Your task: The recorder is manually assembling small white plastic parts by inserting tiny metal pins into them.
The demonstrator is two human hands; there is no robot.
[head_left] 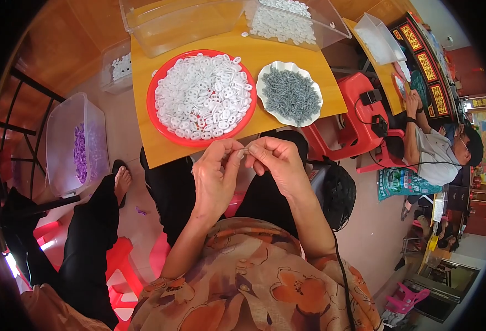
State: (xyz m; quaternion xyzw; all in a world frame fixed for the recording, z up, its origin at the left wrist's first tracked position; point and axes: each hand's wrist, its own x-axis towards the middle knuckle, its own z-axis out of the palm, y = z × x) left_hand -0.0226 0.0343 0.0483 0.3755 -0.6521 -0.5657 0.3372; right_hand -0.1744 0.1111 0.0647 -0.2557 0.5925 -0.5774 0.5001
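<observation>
My left hand (216,175) and my right hand (279,164) meet fingertip to fingertip in front of the table's near edge. Both are closed in a pinch, thumb against forefinger. Something tiny and pale seems to sit between the tips, too small to name. Just beyond my left hand stands a round red tray (152,113), heaped with white oval plastic pieces (204,94) that have two holes each. To its right, beyond my right hand, a white scalloped dish (263,105) holds a pile of small grey slender pieces (291,95).
Clear plastic bins (182,27) stand at the table's far edge, one with white pieces (284,25). A bin of purple pieces (80,151) is on the floor at left, near another person's leg (91,237). Red stools (345,118) and a seated person (436,149) are at right.
</observation>
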